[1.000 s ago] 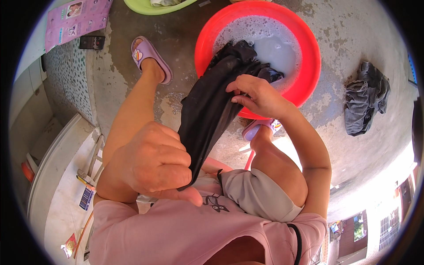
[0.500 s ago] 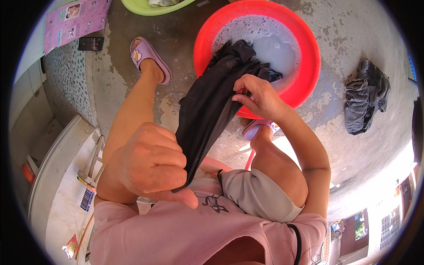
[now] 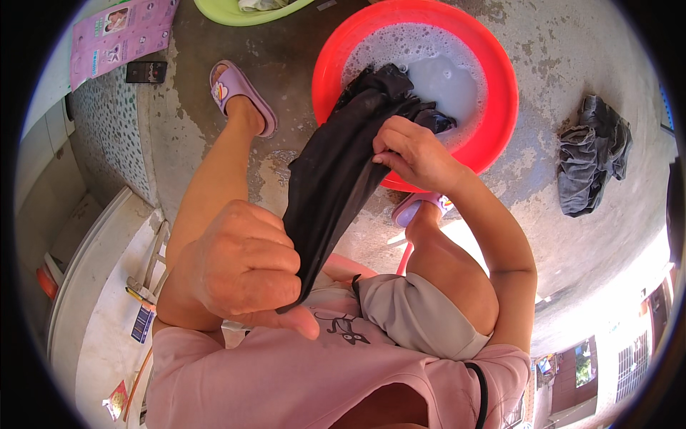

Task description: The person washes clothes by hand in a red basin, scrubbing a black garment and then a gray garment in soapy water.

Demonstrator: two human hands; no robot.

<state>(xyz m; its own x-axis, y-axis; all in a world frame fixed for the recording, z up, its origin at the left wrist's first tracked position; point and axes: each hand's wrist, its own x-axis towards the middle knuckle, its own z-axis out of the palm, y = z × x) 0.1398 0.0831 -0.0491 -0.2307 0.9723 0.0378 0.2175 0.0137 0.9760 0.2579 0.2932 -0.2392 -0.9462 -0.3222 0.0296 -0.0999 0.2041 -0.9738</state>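
Note:
A wet black garment (image 3: 336, 168) stretches from a red basin (image 3: 502, 107) up toward my lap; its exact kind is not plain. My left hand (image 3: 249, 263) is closed around its near end, the thumb pointing toward my shirt. With thumb and fingertips, my right hand (image 3: 414, 151) pinches the garment's right edge, over the basin's near rim. The far part of the cloth lies bunched in cloudy, soapy water (image 3: 443, 82) with foam along the sides. Folds hide what sits under the surface.
Dark grey jeans-like clothing (image 3: 594, 157) lies crumpled on the concrete floor at right. A green basin (image 3: 243, 16) with pale cloth stands at the far left. A black phone (image 3: 146, 71) lies beside a pink printed package (image 3: 121, 39). My slippered feet flank the red basin.
My right hand has shifted very slightly left along with the garment's edge. The left hand keeps its hold, nearly still.

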